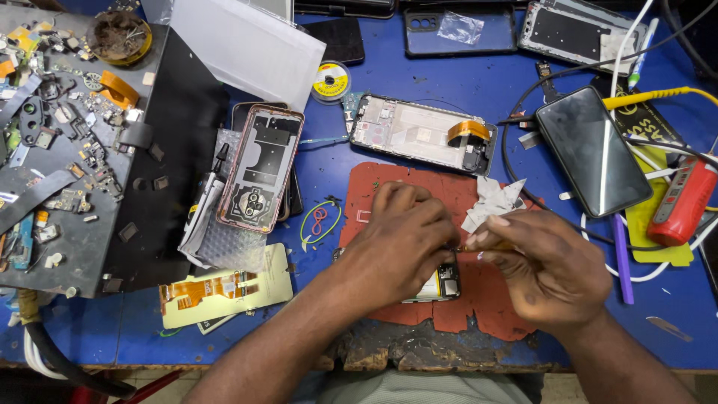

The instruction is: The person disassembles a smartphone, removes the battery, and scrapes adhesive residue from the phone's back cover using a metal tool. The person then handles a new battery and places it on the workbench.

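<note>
Nearest the worn front edge of the blue workbench (464, 82), both hands meet over a cracked red work mat (490, 299). The left hand (400, 243) lies curled on top of an opened phone (441, 284), pinning it to the mat and hiding most of it; only a pale battery face and a dark corner with small parts show beneath the knuckles. The right hand (550, 265) is closed on a thin tool (486, 245), whose tip sits right at the left fingers, so the two hands touch. A crumpled scrap of paper (493, 202) lies just behind them. To the left rest a flex cable on a pale card (224, 288), some rubber bands (320, 219) and a pink-rimmed phone back cover (260, 168). Beyond the mat lies another stripped phone frame (422, 135), with a dark phone (593, 150) and a red tool (684, 202) among cables on the right. Far left, a black tray of loose parts (75, 142); further back, a small solder spool (330, 81)
</note>
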